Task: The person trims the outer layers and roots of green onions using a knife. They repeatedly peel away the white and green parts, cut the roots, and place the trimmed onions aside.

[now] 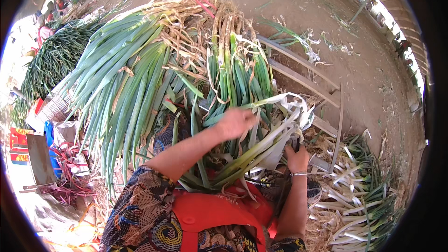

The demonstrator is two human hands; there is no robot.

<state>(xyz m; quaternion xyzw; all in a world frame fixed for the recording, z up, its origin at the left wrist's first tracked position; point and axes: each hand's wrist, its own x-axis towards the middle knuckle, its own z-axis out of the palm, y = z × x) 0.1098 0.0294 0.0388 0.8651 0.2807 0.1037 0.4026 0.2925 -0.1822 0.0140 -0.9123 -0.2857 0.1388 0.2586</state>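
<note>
My left hand [235, 123], blurred, is curled around a loose outer leaf [267, 101] that arches over to the root end of a large green onion [260, 148]. This onion slants across my lap, its green leaves towards my body and its pale end up to the right. At that pale end my right hand [297, 159], with a bracelet on the wrist, is closed on the stalk. A narrow dark object [296, 143] shows by its fingers; what it is I cannot tell. Beyond my left hand lie untrimmed green onions [241, 77] with dry brown leaves.
A large heap of green onions [122, 87] spreads to the left. A wooden frame [304, 77] stands right of centre. Peeled white-stemmed onions [357, 203] lie at lower right. Red ties [70, 168] lie at left. People [61, 5] sit far off at upper left.
</note>
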